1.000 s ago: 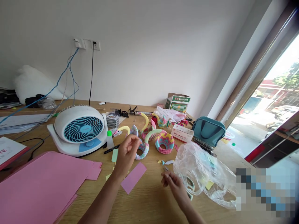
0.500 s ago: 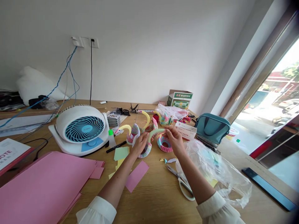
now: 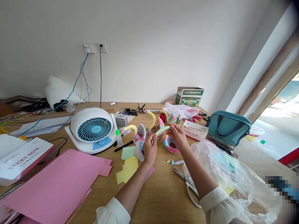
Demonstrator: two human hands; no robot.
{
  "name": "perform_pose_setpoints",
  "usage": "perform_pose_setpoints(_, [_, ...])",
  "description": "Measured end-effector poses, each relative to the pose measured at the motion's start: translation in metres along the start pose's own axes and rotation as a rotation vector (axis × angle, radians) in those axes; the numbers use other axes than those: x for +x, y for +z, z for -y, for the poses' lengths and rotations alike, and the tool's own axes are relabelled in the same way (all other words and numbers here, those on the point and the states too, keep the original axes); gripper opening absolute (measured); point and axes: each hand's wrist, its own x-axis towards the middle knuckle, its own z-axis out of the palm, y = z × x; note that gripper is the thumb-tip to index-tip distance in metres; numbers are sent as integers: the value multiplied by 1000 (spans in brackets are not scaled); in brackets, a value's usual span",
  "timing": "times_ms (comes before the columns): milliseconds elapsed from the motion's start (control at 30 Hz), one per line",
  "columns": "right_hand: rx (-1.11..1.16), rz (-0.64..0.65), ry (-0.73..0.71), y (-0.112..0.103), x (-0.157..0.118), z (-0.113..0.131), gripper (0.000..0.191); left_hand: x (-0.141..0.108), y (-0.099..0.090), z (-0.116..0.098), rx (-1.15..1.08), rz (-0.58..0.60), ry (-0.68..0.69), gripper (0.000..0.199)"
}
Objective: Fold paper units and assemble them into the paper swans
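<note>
A pale green curved strip of folded paper pieces is stretched between my two hands. My left hand is closed round its left end. With the fingertips of my right hand I pinch its right end. A white and pale blue folded-paper ring shows beside my left hand, partly covered by it; whether it is joined to the strip I cannot tell. Behind the hands stand several paper swans, one with a yellow neck. A pink and blue paper ring sits below my right hand.
Open scissors lie beside a clear plastic bag at right. Yellow paper sheets, a glue bottle and a black pen are at left. Farther left are a fan and pink folders. A sticky-note box stands right.
The view has shifted to the left. The green strip, arched before, is now lower and straighter. The paper ring by my left hand has tilted over to the left.
</note>
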Motion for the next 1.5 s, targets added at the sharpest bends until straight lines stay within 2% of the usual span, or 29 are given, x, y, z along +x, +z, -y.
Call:
perform_pose_setpoints(167, [82,-46,24,-11,-11,-2,45,1,-17,-11,-36,118,-93,41])
perform_pose_setpoints(300, [97,-89,58,-24,-27,-6,43,20,-27,-29,93,245,-32,49])
perform_pose_setpoints(467, [112,-93,79,-28,-38,-5,41,58,-19,-55,184,423,35,58])
perform_pose_setpoints(600, [118,-80,50,-18,-30,5,41,76,-6,-68,249,558,42,65])
perform_pose_setpoints(733, [64,-46,59,-4,-16,15,38,78,4,-71,312,553,55,58])
perform_pose_setpoints(867, [40,-25,90,4,-9,14,36,78,10,-67,381,489,40,57])
perform_pose_setpoints(1167, [215,-36,168,7,-8,9,37,75,16,-66,469,378,1,44])
perform_pose_setpoints(1500, [286,-17,229,8,-6,9,31,77,15,-64,473,355,-7,43])
